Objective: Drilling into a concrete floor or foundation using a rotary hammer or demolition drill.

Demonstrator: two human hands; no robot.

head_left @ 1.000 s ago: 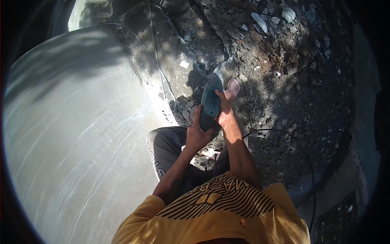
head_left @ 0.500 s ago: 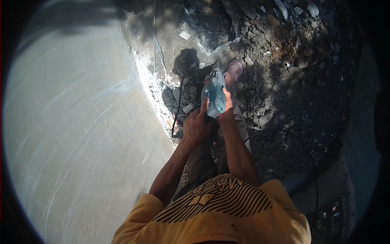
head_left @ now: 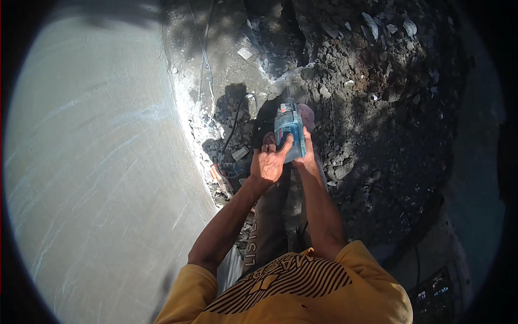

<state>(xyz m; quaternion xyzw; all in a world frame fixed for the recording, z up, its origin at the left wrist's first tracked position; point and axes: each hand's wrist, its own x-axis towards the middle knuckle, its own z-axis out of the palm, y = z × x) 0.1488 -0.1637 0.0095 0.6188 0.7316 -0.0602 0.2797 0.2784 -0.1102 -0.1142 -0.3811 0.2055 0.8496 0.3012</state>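
In the middle of the head view is a blue-and-grey rotary hammer drill (head_left: 290, 127), tilted with its front end away from me toward the broken ground. My right hand (head_left: 306, 154) grips the rear of its body from the right side. On the left, my left hand (head_left: 270, 161) is closed at the drill's rear, one finger laid along the top of the blue housing. Its other fingers are curled and partly hidden beside the tool. The drill's tip is in shadow and hard to make out.
A smooth grey concrete wall (head_left: 102, 156) rises on the left. Rubble and loose soil (head_left: 367, 129) cover the right side. A pale cable (head_left: 206, 59) runs at the upper left. A black cable (head_left: 232, 129) lies near the drill, and a sandalled foot (head_left: 306, 115) stands beside it.
The drill has been drawn a little toward me and turned, showing its top. My left hand's finger has moved onto the housing; my right hand still holds the rear.
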